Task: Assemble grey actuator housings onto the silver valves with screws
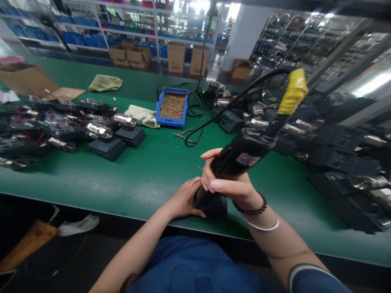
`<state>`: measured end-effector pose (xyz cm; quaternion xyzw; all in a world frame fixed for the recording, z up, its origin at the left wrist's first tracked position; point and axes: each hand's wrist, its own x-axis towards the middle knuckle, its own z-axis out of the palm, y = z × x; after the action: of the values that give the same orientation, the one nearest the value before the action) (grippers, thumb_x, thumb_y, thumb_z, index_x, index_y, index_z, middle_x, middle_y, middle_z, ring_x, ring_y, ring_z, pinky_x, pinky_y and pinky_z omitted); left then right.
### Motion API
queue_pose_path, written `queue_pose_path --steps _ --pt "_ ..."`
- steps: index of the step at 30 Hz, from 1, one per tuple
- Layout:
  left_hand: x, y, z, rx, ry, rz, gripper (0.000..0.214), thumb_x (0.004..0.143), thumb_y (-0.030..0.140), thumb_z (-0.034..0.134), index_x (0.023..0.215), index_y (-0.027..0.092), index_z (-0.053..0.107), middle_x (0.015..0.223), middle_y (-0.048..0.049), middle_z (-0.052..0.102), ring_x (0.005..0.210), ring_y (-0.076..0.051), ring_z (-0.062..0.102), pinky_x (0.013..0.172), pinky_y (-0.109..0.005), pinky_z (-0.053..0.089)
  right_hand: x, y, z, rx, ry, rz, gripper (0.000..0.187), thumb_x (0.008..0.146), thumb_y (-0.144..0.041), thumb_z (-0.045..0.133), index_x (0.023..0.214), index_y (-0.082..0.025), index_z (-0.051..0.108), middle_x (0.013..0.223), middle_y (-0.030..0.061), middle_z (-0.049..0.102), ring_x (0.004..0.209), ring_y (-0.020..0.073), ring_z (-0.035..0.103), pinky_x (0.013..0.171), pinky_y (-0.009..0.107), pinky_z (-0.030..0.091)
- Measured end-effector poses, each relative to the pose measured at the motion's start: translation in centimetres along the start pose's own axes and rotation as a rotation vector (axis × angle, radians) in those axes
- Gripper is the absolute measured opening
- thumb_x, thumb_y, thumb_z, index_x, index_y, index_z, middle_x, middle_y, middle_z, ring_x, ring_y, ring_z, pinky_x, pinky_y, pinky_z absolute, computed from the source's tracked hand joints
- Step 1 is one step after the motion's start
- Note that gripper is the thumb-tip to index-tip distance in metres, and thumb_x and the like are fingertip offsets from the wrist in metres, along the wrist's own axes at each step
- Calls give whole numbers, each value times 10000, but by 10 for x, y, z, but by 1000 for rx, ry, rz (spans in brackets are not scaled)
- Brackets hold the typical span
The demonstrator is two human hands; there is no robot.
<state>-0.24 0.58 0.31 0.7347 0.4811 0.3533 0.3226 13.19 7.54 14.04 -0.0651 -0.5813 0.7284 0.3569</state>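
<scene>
the right hand is wrapped tight around the black body of an electric screwdriver, fingers curled shut on it, and it tilts the tool so the tip points down toward the near edge of the worktop; the slant likely lets the tip meet the piece while the cable trails up and away behind. yellow tape binds the top end where that cable leaves the tool. the left hand lies flat beside the tip, fingers pressed down on a small black block, apparently to keep it from shifting under the tool; this grip is closed onto the block rather than spread. both hands sit close together, touching or nearly so. further out, a blue tray of small brass-coloured parts stands within reach at the middle of the worktop, with a pale cloth just beside it. more black units with metal fittings lie to the left, and others are stacked to the right. cardboard boxes stand on the floor beyond.
</scene>
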Motion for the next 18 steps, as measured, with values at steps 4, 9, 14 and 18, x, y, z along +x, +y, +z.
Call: queue_pose_path --steps 4,9,14,18 --pt "-14 1 5 43 -1 -67 1075 548 466 887 1438 173 362 1477 -236 403 1371 -387 377 1110 -556 334 11 -33 -20 85 284 -233 298 657 -220 697 949 -242 643 551 -82 493 415 60 407 454 216 403" --pt "-23 3 9 69 2 -120 1056 545 508 874 1423 180 387 1473 -237 407 1363 -393 389 1104 -571 340 36 -15 -49 -57 702 -420 298 586 -182 677 870 -231 598 525 -95 534 431 78 481 507 240 451" --pt "-23 2 9 89 -30 -169 1042 582 556 831 1430 156 378 1485 -239 391 1379 -395 365 1119 -582 313 54 43 -68 -130 775 -393 306 575 -191 709 853 -200 581 507 -100 565 420 91 525 492 245 442" --pt "-22 4 9 92 -45 -213 1075 571 549 838 1450 155 360 1509 -227 364 1390 -392 347 1138 -570 290 57 60 -73 -142 780 -368 301 552 -172 741 808 -185 584 513 -88 592 420 97 545 481 241 435"
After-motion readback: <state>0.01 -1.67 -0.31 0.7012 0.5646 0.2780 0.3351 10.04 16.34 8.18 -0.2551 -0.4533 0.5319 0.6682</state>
